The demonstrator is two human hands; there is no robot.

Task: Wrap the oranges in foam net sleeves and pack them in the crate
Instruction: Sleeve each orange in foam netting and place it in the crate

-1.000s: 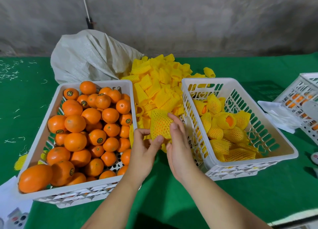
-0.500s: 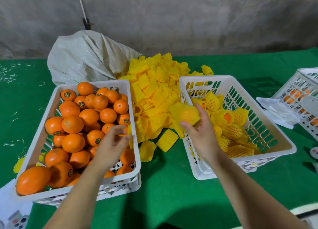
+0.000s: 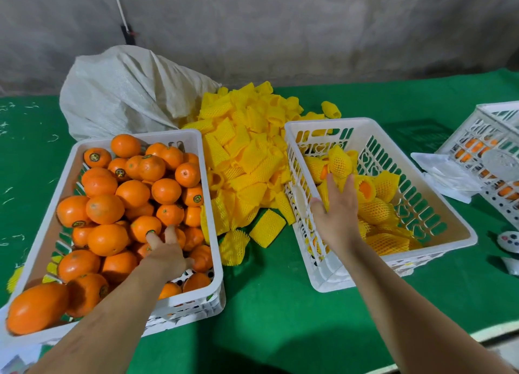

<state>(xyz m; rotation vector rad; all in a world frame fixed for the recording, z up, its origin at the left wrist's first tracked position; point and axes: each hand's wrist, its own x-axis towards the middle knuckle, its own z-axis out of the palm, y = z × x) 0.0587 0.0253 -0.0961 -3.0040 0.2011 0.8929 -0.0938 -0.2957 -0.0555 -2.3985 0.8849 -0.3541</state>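
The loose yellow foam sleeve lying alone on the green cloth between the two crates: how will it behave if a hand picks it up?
The foam sleeve is an open mesh, so it is probably very light and soft. It may flatten if pinched, as the sleeves in the pile lie bent and squashed. Its netted surface likely gives fingers grip, not slip.

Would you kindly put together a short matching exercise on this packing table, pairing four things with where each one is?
Things:
1. bare oranges
2. wrapped oranges
3. loose foam sleeves
4. grey sack

Places:
A. heaped on the green cloth between the two crates
B. in the crate under the right hand
C. behind the left crate, against the wall
D. in the crate that the left hand reaches into

Pairs: 1-D, 2-B, 3-A, 4-C
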